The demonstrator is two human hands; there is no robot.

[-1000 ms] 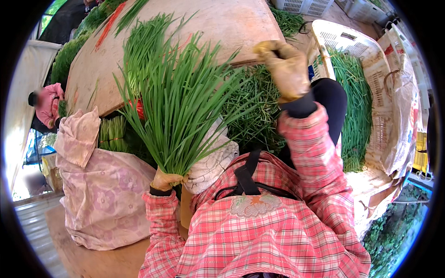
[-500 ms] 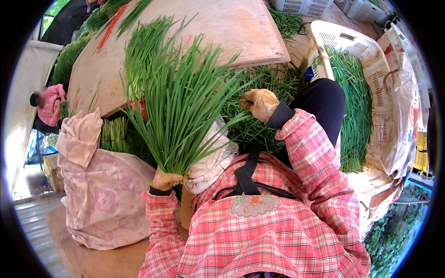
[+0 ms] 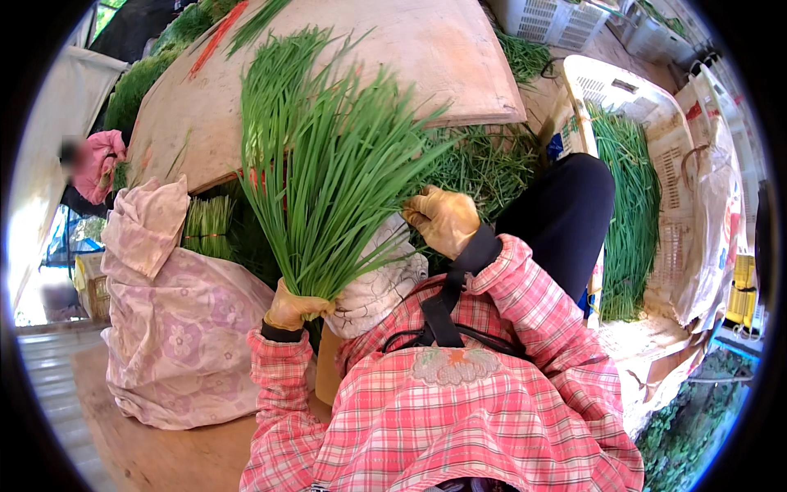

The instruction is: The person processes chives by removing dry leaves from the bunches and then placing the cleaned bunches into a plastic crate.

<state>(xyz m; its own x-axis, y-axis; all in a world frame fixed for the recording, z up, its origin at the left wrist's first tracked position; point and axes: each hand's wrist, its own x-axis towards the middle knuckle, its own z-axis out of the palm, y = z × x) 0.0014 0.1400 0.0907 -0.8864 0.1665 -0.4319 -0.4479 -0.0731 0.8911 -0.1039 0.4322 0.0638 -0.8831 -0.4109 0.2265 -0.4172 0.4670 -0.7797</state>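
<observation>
My left hand [image 3: 297, 309], in a yellowish glove, is closed round the lower ends of a large bunch of garlic chives [image 3: 336, 180]. The green leaves fan upward and away from me. To the right of the bunch is my right hand [image 3: 445, 221], gloved the same way, its fingers curled together and pointing left toward the leaves. Whatever its fingertips pinch, if anything, is too small or hidden to make out. Loose green leaves [image 3: 484, 164] lie in a heap just beyond it. A pale cloth [image 3: 381, 287] covers my left knee, partly behind the bunch.
A wooden board [image 3: 402, 57] spreads ahead, with red ties [image 3: 215, 41] at its far left. A white crate [image 3: 679, 156] of chives stands right. Tied stems [image 3: 207, 228] sit left, behind a flowered cloth [image 3: 188, 344]. A person in pink [image 3: 100, 168] is at far left.
My right hand has drawn back toward me, nearer the bunch's lower part. My left hand keeps its hold on the chives. The whole view has shifted slightly.
</observation>
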